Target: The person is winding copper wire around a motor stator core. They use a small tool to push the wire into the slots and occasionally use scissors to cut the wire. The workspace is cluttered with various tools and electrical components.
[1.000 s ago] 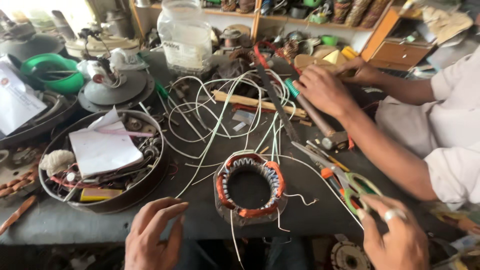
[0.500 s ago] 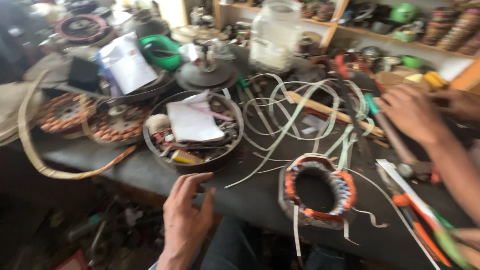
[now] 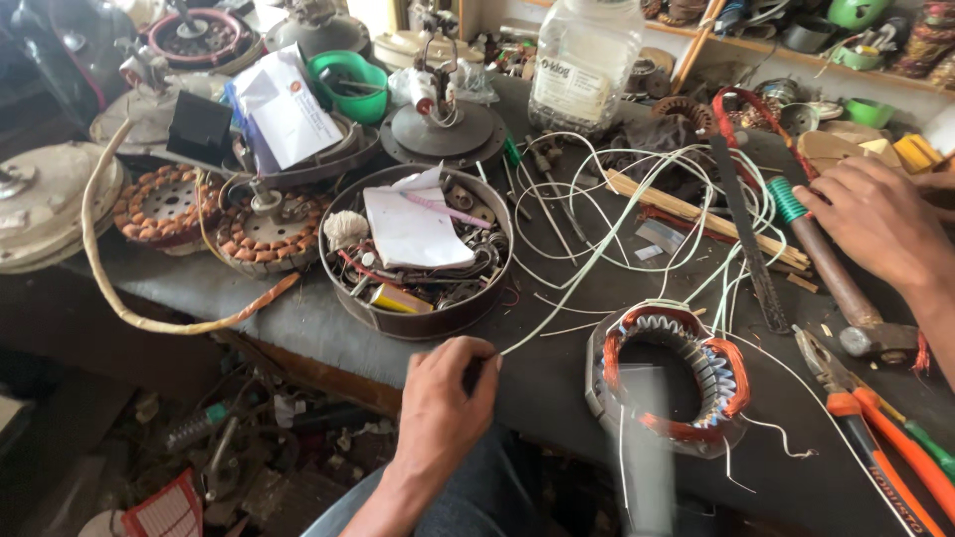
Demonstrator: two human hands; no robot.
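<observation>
My left hand (image 3: 443, 398) rests at the near edge of the dark workbench (image 3: 557, 383), fingers curled and pinched on the near end of a long white wire (image 3: 567, 288). The wire runs away to a tangle of white wires (image 3: 637, 199) in the middle. Just right of my hand lies a motor stator (image 3: 676, 373), a metal ring with orange-taped copper windings; a blurred grey strip crosses its front. My right hand is out of view. Another person's hand (image 3: 875, 224) lies at the right on a wooden-handled hammer (image 3: 831, 278).
A round metal pan (image 3: 368, 308) of papers and small parts sits left of my hand. Wound copper rotors (image 3: 164, 204), a green bowl (image 3: 348, 85), a clear plastic jar (image 3: 582, 60), wooden sticks (image 3: 696, 214) and orange-handled pliers (image 3: 880, 438) crowd the bench. Scrap litters the floor below.
The view has swung left and down. My left hand came forward to the bench edge and closed on the wire end. My right hand dropped out of view.
</observation>
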